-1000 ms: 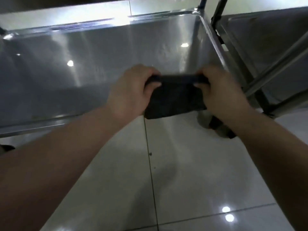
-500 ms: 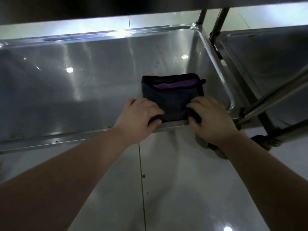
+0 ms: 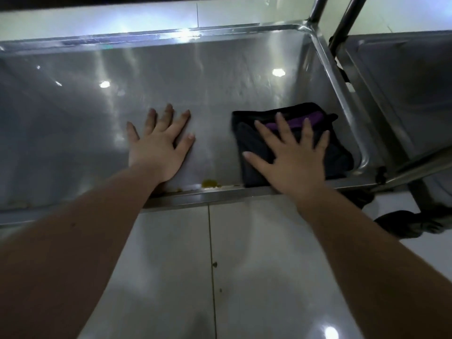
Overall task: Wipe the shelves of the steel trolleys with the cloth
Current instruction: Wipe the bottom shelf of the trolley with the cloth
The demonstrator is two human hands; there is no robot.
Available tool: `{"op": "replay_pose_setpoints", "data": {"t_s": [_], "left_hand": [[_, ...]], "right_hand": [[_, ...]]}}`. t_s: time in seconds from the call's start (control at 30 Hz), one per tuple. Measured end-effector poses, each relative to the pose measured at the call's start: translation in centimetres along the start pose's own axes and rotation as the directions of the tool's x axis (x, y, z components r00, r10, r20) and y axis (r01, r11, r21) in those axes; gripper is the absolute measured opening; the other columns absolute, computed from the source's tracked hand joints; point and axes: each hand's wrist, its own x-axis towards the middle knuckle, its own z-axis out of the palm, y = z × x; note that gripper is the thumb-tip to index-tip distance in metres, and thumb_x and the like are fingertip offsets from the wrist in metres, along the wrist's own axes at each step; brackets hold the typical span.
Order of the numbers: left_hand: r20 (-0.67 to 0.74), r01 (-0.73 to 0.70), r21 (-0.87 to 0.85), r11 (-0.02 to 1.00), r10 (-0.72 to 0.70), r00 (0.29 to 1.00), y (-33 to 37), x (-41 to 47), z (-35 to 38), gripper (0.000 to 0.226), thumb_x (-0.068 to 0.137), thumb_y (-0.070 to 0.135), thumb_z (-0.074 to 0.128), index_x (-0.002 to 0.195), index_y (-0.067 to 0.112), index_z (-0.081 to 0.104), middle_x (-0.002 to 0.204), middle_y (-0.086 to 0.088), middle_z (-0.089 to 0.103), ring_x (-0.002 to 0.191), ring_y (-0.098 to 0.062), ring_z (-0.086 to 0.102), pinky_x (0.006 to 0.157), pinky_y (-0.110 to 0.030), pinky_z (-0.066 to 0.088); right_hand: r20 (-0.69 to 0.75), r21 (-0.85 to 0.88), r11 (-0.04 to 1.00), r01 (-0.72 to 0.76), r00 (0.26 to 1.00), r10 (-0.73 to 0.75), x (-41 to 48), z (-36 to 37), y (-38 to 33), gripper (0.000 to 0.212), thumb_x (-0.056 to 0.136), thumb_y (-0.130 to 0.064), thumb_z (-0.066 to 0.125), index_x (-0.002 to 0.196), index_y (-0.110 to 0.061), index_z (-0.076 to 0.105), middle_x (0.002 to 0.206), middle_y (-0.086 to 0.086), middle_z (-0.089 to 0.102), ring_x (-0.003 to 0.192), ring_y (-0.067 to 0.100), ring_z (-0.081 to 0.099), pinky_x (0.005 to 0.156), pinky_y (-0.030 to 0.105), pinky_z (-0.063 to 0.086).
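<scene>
Hiding the cloth's (image 3: 338, 156) middle, the right hand (image 3: 297, 163) lies spread flat.

This looks like a service room of a canteen or commercial kitchen rather than a home; a steel trolley shelf (image 3: 220, 69) with a raised rim and round posts (image 3: 318, 8) stands just beside a second trolley (image 3: 403, 81) of the same make; a black wheel (image 3: 411, 225) shows low at the right. The floor (image 3: 256, 265) is large, pale, glossy tiles mirroring ceiling lamps; a yellow smear (image 3: 209, 183) clings to the shelf's near edge.
</scene>
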Motion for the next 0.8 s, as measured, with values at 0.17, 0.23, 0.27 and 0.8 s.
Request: {"op": "replay_pose_setpoints", "data": {"t_s": [0.17,0.23,0.27,0.8], "left_hand": [[-0.011,0.007,0.006,1.000,-0.007,1.000,0.3,0.1,0.3,0.060,0.091,0.067,0.006,0.149,0.054,-0.001,0.164,0.011,-0.003,0.151,-0.021,-0.006,0.115,-0.063,-0.005],[-0.014,0.019,0.022,1.000,-0.019,1.000,0.4,0.1,0.4,0.059,0.092,0.065,0.006,0.149,0.054,-0.003,0.164,0.011,-0.004,0.151,-0.022,-0.006,0.114,-0.063,-0.005],[-0.010,0.025,0.030,0.999,-0.025,1.000,0.5,0.1,0.4,0.058,0.092,0.064,0.006,0.149,0.054,-0.003,0.164,0.011,-0.004,0.151,-0.022,-0.006,0.114,-0.063,-0.005],[-0.023,0.025,0.019,1.000,-0.024,0.999,0.8,0.0,0.3,0.054,0.096,0.057,0.007,0.149,0.054,-0.001,0.164,0.011,-0.003,0.151,-0.022,-0.005,0.114,-0.064,-0.004]], "right_hand": [[0.083,-0.029,0.980,-0.199,0.976,0.200,1.0,-1.7,7.6,0.090,0.061,-0.098,-0.004,0.144,-0.062,-0.007,0.164,-0.014,-0.007,0.148,0.036,-0.009,0.115,0.061,-0.010],[0.087,-0.025,0.976,-0.216,0.972,0.217,0.6,-1.4,5.5,0.092,0.062,-0.097,-0.005,0.145,-0.059,-0.008,0.164,-0.012,-0.010,0.147,0.040,-0.011,0.113,0.064,-0.011],[0.087,-0.013,0.980,-0.196,0.977,0.197,0.4,-1.1,3.2,0.091,0.063,-0.096,-0.003,0.146,-0.058,-0.009,0.164,-0.011,-0.011,0.147,0.043,-0.011,0.112,0.066,-0.011],[0.075,-0.034,0.998,-0.056,0.995,0.059,3.6,-0.5,2.0,0.080,0.069,-0.094,-0.002,0.142,-0.064,-0.008,0.164,-0.012,-0.006,0.146,0.044,-0.011,0.109,0.067,-0.013]]}}
